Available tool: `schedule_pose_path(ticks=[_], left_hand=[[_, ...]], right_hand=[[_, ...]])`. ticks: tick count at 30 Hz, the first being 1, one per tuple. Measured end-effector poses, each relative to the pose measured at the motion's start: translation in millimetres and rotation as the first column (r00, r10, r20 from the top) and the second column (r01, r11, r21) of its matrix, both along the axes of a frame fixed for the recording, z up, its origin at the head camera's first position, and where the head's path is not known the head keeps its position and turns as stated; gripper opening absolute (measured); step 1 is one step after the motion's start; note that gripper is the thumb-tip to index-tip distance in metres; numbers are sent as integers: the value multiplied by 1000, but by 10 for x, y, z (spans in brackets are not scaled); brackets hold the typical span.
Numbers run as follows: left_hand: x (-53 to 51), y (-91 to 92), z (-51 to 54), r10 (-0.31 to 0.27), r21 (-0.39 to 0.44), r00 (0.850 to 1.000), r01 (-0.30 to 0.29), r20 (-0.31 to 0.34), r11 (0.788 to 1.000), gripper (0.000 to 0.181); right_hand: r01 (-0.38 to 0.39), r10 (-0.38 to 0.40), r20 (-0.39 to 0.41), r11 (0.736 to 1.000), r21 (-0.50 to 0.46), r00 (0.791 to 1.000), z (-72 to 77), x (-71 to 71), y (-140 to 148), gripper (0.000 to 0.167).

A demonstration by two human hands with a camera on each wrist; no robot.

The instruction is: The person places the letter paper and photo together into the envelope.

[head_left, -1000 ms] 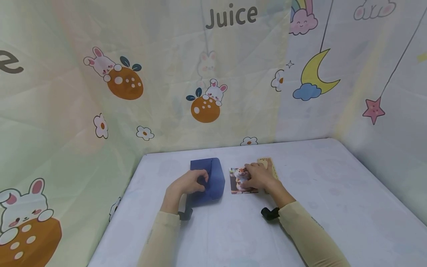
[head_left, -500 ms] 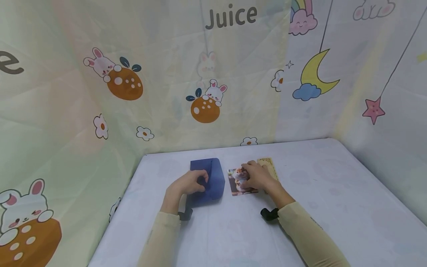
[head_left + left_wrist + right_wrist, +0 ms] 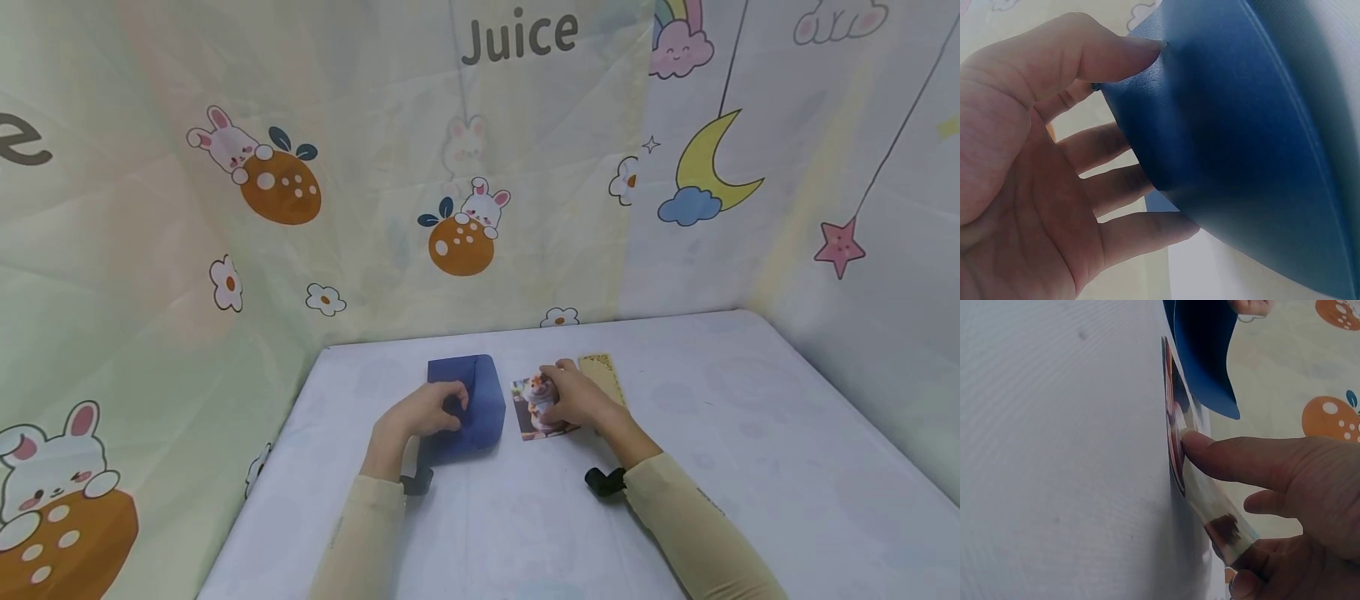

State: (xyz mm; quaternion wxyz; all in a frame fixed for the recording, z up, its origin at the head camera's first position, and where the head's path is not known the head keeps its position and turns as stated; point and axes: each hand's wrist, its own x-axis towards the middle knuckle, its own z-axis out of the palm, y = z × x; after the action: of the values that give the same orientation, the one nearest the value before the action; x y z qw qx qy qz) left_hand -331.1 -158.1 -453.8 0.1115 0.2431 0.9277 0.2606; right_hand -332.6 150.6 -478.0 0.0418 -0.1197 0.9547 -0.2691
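A dark blue paper envelope (image 3: 489, 408) with its opening gaping toward the right lies on the table, left of the middle. My left hand (image 3: 418, 412) holds its edge; in the left wrist view the thumb is on one face of the envelope (image 3: 1241, 144) and fingers are behind it. To the right, a picture card (image 3: 531, 410) with a small furry animal on it is pinched by my right hand (image 3: 581, 398). The right wrist view has this card (image 3: 1227, 526) bowed between thumb and fingers, low over the table. My right palm hides part of it.
A yellowish card (image 3: 597, 365) with a speckled pattern lies beyond and right of my right hand, partly covered by it. The white-covered table (image 3: 510, 533) meets printed cloth walls (image 3: 375, 208) at the back and sides.
My right hand has shifted slightly left with the picture card, which has turned a little and come nearer the envelope. More of the yellowish card shows. The left hand has stayed still.
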Motion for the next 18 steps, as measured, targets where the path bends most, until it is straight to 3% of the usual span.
schedule_pose_path(ticks=[18], left_hand=[[-1, 4, -14, 10, -6, 1000, -10, 2, 1000, 30]], right_hand=[[-42, 42, 18, 998, -44, 999, 0, -30, 9, 73]])
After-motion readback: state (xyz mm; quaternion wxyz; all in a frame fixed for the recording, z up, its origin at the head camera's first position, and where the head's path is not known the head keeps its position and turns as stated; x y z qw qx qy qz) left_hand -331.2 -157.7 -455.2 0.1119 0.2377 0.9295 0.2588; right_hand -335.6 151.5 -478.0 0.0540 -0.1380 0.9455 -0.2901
